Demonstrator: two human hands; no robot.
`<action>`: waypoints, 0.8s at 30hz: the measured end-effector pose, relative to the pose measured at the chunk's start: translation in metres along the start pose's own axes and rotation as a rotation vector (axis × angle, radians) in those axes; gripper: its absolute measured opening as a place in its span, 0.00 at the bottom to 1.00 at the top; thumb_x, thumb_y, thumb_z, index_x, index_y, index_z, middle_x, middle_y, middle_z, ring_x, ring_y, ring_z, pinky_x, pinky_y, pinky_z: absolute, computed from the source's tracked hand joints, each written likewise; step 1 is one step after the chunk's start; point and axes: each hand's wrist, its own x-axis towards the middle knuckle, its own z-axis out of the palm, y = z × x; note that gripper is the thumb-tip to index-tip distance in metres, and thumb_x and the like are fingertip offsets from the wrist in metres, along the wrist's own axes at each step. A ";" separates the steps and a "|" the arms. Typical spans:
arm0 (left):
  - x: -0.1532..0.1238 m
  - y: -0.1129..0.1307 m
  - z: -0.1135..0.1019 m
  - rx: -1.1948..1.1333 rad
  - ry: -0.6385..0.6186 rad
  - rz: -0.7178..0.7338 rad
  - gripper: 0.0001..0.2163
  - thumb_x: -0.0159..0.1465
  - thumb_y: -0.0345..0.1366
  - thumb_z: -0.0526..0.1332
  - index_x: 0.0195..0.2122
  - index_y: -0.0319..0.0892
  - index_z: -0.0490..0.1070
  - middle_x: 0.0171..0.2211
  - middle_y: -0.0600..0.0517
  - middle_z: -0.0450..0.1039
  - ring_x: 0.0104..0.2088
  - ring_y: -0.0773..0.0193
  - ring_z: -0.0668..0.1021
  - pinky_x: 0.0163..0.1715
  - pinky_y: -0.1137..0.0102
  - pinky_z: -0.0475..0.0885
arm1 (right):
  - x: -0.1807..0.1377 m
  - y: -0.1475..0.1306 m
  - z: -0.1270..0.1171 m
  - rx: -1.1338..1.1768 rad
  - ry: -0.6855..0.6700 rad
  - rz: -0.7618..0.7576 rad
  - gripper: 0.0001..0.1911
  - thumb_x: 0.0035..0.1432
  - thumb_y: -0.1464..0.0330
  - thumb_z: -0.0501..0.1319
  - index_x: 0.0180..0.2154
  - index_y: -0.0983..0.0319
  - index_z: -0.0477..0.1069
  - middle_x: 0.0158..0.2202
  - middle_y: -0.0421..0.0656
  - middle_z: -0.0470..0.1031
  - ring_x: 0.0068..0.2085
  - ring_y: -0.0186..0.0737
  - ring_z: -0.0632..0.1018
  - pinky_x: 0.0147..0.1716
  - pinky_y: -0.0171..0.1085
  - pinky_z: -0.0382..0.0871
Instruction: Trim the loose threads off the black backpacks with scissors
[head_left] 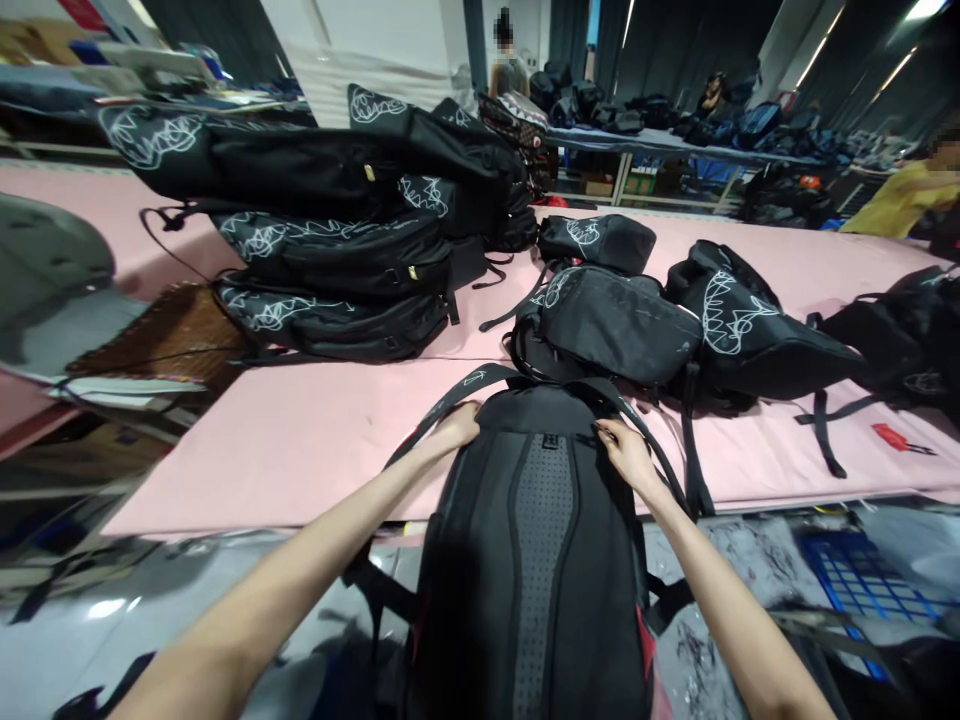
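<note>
A black backpack (536, 560) lies back-panel up over the near edge of the pink table (300, 450), its mesh padding running down the middle. My left hand (454, 428) grips its top left corner by the shoulder strap, fingers curled closed. At the top right corner my right hand (626, 452) is closed on the other strap's base. Both forearms reach in from below.
A stack of black backpacks (330, 240) with white scribble prints stands at the back left. More loose black backpacks (675, 320) lie beyond my hands to the right. A small red tool (896, 437) rests at the right. People stand at far tables. A blue crate (862, 580) sits below right.
</note>
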 end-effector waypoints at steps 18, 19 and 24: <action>0.036 0.083 0.080 0.405 -0.248 0.115 0.08 0.48 0.36 0.66 0.18 0.38 0.71 0.14 0.53 0.68 0.19 0.66 0.73 0.23 0.74 0.65 | -0.057 -0.068 -0.029 -0.195 -0.293 -0.479 0.11 0.59 0.68 0.53 0.25 0.61 0.68 0.27 0.39 0.71 0.25 0.33 0.70 0.25 0.32 0.53; 0.034 0.084 0.080 0.413 -0.247 0.118 0.07 0.49 0.34 0.66 0.19 0.37 0.71 0.15 0.52 0.69 0.19 0.65 0.73 0.23 0.74 0.65 | -0.061 -0.069 -0.032 -0.199 -0.293 -0.512 0.12 0.60 0.68 0.53 0.25 0.61 0.67 0.27 0.39 0.70 0.25 0.32 0.70 0.25 0.32 0.53; -0.001 0.076 0.071 0.449 -0.203 0.227 0.05 0.54 0.36 0.62 0.26 0.40 0.71 0.24 0.50 0.74 0.29 0.63 0.76 0.29 0.74 0.65 | -0.082 -0.059 -0.034 -0.283 -0.243 -0.542 0.11 0.62 0.71 0.50 0.29 0.62 0.67 0.28 0.40 0.69 0.28 0.33 0.70 0.27 0.32 0.56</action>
